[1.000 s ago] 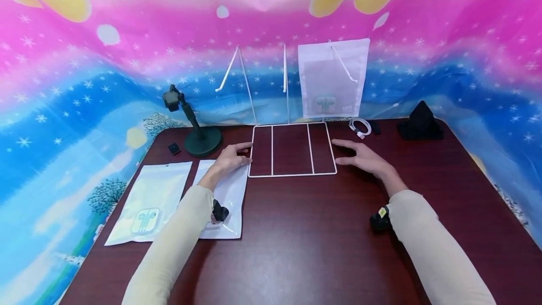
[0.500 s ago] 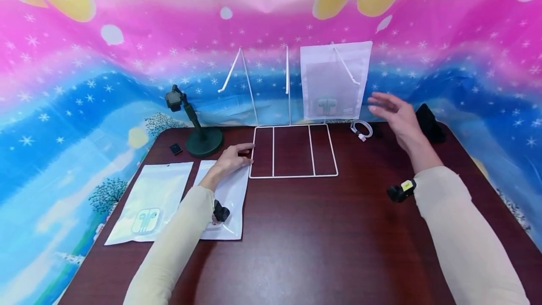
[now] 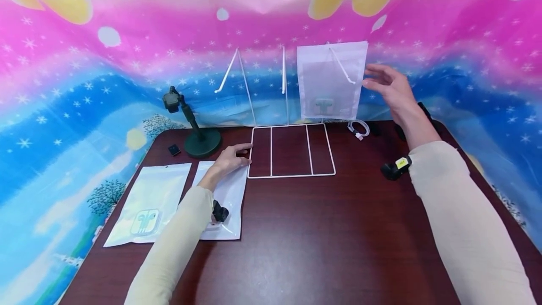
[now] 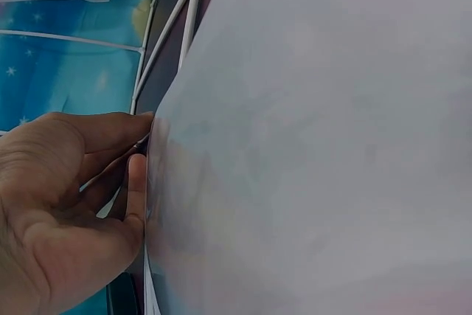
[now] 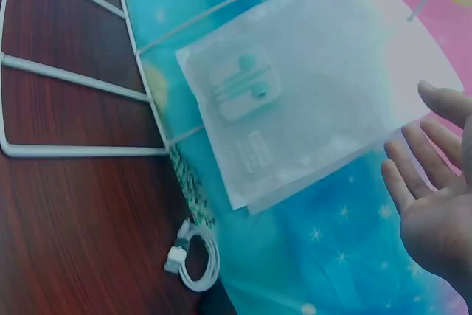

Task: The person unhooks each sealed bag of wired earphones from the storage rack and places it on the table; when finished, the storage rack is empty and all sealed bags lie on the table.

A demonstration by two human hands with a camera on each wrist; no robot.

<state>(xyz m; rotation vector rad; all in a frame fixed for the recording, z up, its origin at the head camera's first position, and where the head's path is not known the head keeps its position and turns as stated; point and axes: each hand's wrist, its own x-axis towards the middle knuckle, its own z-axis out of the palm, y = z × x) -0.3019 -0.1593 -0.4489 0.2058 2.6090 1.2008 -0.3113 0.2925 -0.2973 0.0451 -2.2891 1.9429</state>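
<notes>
A white wire display rack (image 3: pixel 291 176) stands at the back of the table, with slanting hooks rising behind its base. A translucent white zip bag (image 3: pixel 311 67) hangs from its right hook; a boxed pair of wired earphones (image 5: pixel 240 82) shows through the bag's lower part. My right hand (image 3: pixel 394 88) is raised beside the bag's right edge, fingers loosely spread, fingertips close to the edge. My left hand (image 3: pixel 228 160) rests at the left side of the rack's base, thumb and forefinger reaching its wire. Another white bag (image 4: pixel 310 145) lies under that wrist.
A further white bag (image 3: pixel 146 201) with earphones lies at the left. Behind it stand a black camera stand (image 3: pixel 202 142) and a small black square (image 3: pixel 174 149). A coiled white cable (image 3: pixel 358 129) lies right of the rack. The other hooks (image 3: pixel 283 69) hold nothing.
My right hand has left the right side of the rack's base, risen, then moved left to the hanging bag's edge. My left hand stays in place.
</notes>
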